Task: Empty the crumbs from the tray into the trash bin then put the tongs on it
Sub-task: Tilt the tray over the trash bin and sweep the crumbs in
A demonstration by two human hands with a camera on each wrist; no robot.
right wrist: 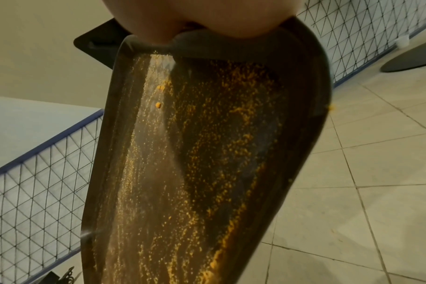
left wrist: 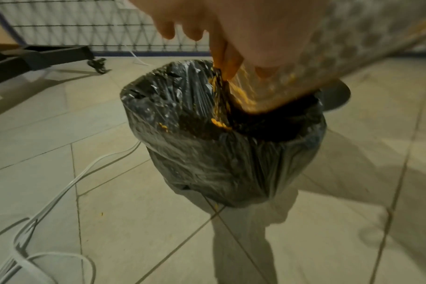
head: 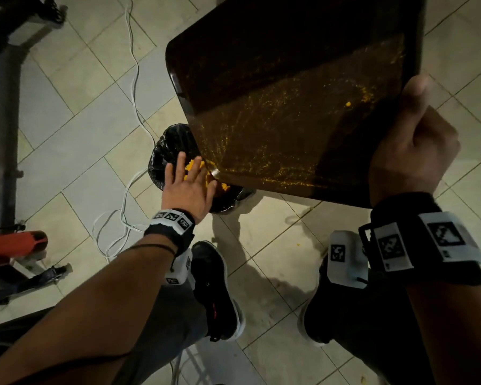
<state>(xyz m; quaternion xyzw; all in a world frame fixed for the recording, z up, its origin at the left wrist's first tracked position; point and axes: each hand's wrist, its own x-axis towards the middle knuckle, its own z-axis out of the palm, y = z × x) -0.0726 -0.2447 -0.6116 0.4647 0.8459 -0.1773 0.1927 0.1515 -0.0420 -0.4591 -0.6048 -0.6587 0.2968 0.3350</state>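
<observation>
A dark brown tray (head: 289,93) dusted with orange crumbs (right wrist: 231,134) hangs steeply tilted, its lowest corner over the trash bin (left wrist: 219,153), which is lined with a black bag. My right hand (head: 411,140) grips the tray's raised right edge, thumb on the inside. My left hand (head: 188,176) is open with fingers spread at the low corner, above the bin's mouth. In the left wrist view its fingers (left wrist: 229,57) carry orange crumbs, and crumbs (left wrist: 218,123) lie inside the bag. No tongs are in view.
White cables (head: 134,79) snake over the tiled floor left of the bin. A wire mesh fence (left wrist: 85,25) and a black wheeled stand (left wrist: 37,57) stand behind it. A round black base (right wrist: 413,57) sits to the right. My shoes (head: 217,290) are just before the bin.
</observation>
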